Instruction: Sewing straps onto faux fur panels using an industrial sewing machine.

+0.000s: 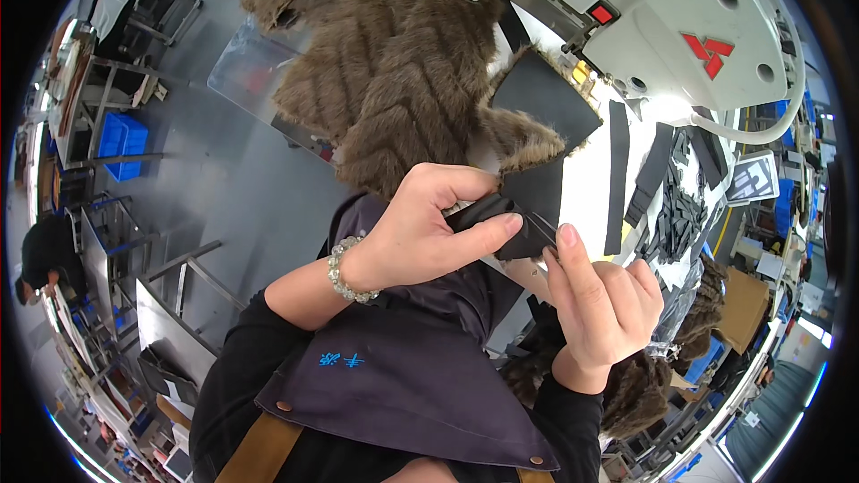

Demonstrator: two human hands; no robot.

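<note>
My left hand is closed on a folded piece of black fabric, its thumb pressed on top and the fingers tucked beneath. My right hand is closed in a pinch at the right edge of the same black piece. A thin dark sliver shows at its fingertips, too small to name. Above the hands, a brown fur piece with chevron ridges hangs off the left of the work surface. Its fur edge borders a flat black panel, which lies close to the hands.
A white sewing machine stands at the upper right, its lamp lit. Black strips and a heap of black cut pieces lie on the right. More brown fur is beside my right arm. A blue crate sits far left.
</note>
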